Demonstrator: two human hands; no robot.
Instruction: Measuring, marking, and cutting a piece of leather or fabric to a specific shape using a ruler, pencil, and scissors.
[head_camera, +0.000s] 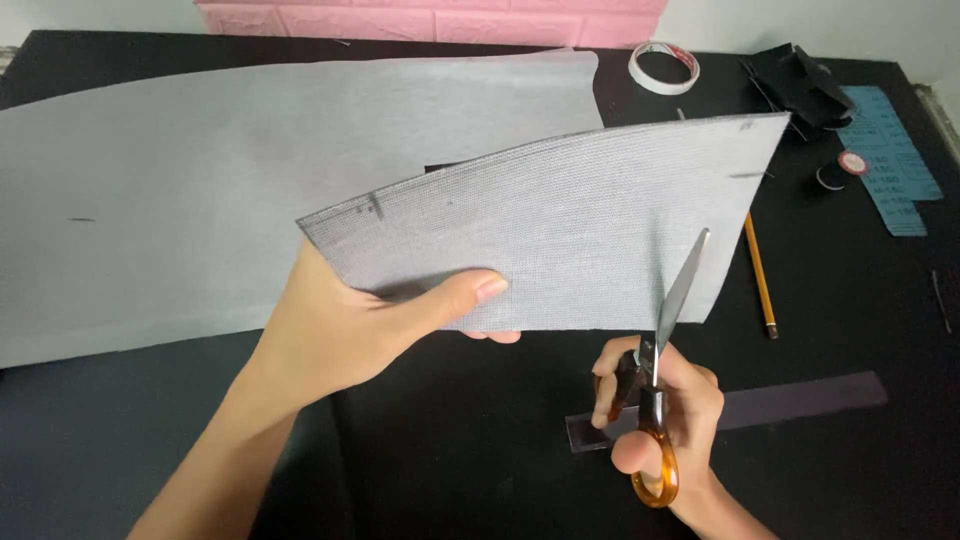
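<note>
Counting sheets: two, one grey mesh-textured fan-shaped sheet, one pale grey paper sheet
Hands: left hand pinching mesh sheet; right hand clamped on orange-handled scissors

You're at a craft worktable: a black tabletop with tape roll, pencil, ruler and scissors.

Left hand and right hand: bare, no gloves, rings or watch visible. Both forearms uncovered to the frame edge; no sleeve in view. Fingernails short, unpainted.
</note>
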